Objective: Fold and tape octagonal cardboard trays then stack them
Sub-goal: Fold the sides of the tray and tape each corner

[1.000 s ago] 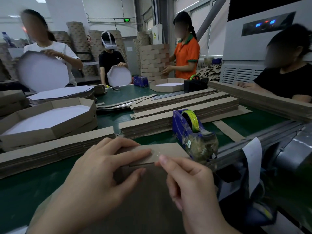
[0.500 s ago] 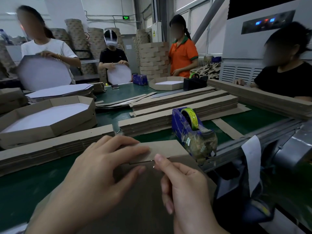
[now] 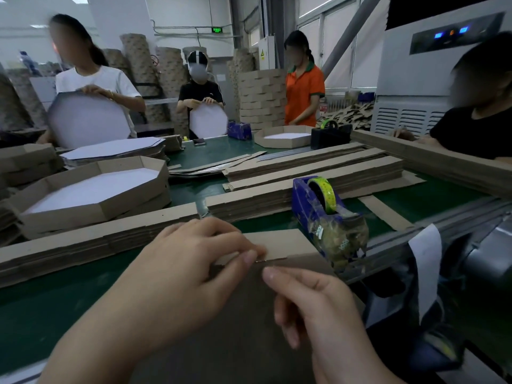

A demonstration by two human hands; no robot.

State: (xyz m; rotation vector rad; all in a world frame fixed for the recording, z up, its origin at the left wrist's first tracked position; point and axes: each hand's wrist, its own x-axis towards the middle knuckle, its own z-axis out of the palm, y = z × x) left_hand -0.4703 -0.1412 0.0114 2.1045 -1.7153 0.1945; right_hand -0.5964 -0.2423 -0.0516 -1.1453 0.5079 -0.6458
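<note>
Landmark: a blue tape dispenser (image 3: pixel 324 214) with a yellow-green roll, standing on a green table (image 3: pixel 55 295).
Unfinished tray (image 3: pixel 282 242): brown cardboard held up on edge, nearest the viewer, just left of the tape dispenser and almost touching its front; a paler flap meets a darker panel at a seam.
Left hand (image 3: pixel 177 275): left of the tape dispenser and nearer; its fingers curl over the pale flap, and the thumb and a fingertip pinch the flap at the seam.
Right hand (image 3: pixel 318 309): nearer than the tape dispenser; one digit reaches up to the seam and presses the dark panel, the others are curled low; it cannot be told whether they grip the panel.
Flat strips (image 3: pixel 91 245): a long stack of cardboard strips lying far left of the tape dispenser.
Folded tray (image 3: pixel 91 189): an octagonal tray with a white floor, on other cardboard, left of and beyond the tape dispenser.
Strip stacks (image 3: pixel 313 170): more long stacks just behind the tape dispenser.
Second folded tray (image 3: pixel 282 137): well beyond the tape dispenser.
Workers (image 3: pixel 94 84): people stand at the table's far end, two holding white octagonal sheets.
</note>
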